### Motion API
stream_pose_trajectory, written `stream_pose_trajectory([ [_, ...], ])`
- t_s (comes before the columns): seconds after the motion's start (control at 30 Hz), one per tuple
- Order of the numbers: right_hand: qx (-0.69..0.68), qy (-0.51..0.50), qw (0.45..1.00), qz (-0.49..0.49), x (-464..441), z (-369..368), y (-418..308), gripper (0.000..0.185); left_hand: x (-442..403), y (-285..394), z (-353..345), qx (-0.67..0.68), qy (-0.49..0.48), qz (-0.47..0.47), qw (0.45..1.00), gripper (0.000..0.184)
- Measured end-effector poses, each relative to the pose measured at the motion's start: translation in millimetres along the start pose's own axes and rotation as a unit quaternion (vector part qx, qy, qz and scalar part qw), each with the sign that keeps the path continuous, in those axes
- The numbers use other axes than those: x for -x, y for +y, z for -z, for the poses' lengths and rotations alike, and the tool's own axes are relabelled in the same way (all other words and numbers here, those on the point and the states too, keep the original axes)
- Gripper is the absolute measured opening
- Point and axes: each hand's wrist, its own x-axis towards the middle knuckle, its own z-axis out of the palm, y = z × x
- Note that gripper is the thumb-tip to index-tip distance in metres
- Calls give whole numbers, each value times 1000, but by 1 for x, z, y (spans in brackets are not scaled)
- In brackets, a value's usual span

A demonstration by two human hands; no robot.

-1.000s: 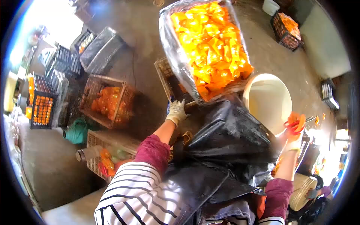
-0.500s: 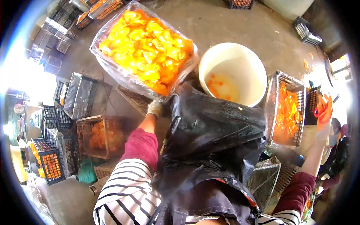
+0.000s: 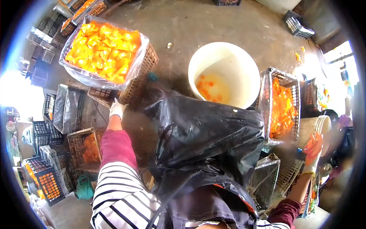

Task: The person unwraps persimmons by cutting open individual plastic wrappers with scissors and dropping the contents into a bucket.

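My left hand (image 3: 117, 109), in a pale glove, is open with its fingers apart, just below a plastic-lined crate (image 3: 70, 72). Glossy orange pieces (image 3: 105, 49) fill that crate, which rests tilted on another crate (image 3: 146, 63). My right hand (image 3: 313, 147) wears a glove with an orange-red palm. Its fingers point upward and look open, close to a white bucket (image 3: 324, 126) on the right; I make out nothing held in it. Black plastic sheeting (image 3: 209, 129) covers my lap. Beyond my knees stands a large white tub (image 3: 225, 49) with orange bits in its bottom.
To the tub's right is a crate (image 3: 298, 99) holding more orange pieces. A dark plastic-covered crate (image 3: 68, 110) and stacked black crates (image 3: 49, 183) stand on the left. Another crate (image 3: 78, 145) sits by my left arm. A person's purple-gloved hand (image 3: 344, 120) shows at far right.
The lined, full crate has moved away to the left, and my left hand has come off its corner. My right hand has dropped lower. The view has shifted slightly.
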Motion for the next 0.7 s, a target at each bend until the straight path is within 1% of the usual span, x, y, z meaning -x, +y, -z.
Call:
stream_pose_trajectory([
  [0.03, 11, 0, 1000, -15, 6, -3, 6, 53, -1, 0, 4, 12, -17, 8, 1000, 99],
  [0.07, -4, -14, 1000, -2, -2, -9, 22, 55, 2, 4, 15, 26, -31, 17, 999, 99],
  [0.1, 141, -85, 975, 149, -11, -18, 38, 56, 11, 12, 21, 49, 14, 12, 999, 84],
  [0.13, 256, -113, 908, 311, -15, -34, 50, 57, 14, 17, 27, 72, 86, -46, 993, 75],
  [0.17, 130, -113, 978, 121, 5, -94, 16, 48, 16, 26, 31, 95, 156, -103, 978, 66],
  [0.2, -20, -52, 997, -60, 29, -160, -22, 47, 26, 48, 41, 173, 205, -101, 958, 60],
  [0.23, 2, -109, 991, -83, 37, -197, -43, 47, 42, 76, 54, 248, 251, -96, 931, 53],
  [0.27, 62, -171, 983, -31, 55, -240, -62, 51, 56, 101, 66, 260, 276, -131, 916, 54],
  [0.3, 57, -212, 975, -41, 47, -263, -60, 52, 67, 128, 78, 272, 303, -165, 898, 54],
  [0.33, 53, -252, 965, -51, 39, -286, -58, 53, 73, 154, 88, 269, 306, -192, 893, 55],
  [0.37, 34, -250, 962, -102, 22, -302, -34, 51, 80, 179, 98, 265, 306, -221, 887, 55],
  [0.4, 16, -246, 957, -153, 5, -319, -10, 49, 91, 200, 113, 388, 107, -233, 885, 58],
  [0.43, 49, -225, 957, -179, -4, -336, 3, 47, 99, 221, 120, 490, -99, -233, 834, 60],
  [0.5, -9, -242, 949, -203, -6, -370, 21, 43, 62, 280, 39, 449, -181, -303, 821, 55],
  [0.53, -36, -250, 943, -215, -8, -380, 23, 41, 93, 289, 58, 495, -240, -369, 749, 54],
  [0.6, -28, -284, 932, -223, -15, -384, 23, 39, 114, 302, 63, 529, -256, -416, 694, 50],
  [0.63, -28, -294, 928, -227, -17, -380, 23, 38, 102, 310, 55, 490, -247, -402, 733, 46],
  [0.67, -32, -255, 940, -223, -23, -379, 34, 36, 89, 319, 48, 448, -239, -388, 769, 43],
  [0.7, -3, -275, 940, -202, -5, -395, 13, 35, 76, 328, 40, 404, -234, -373, 802, 41],
])
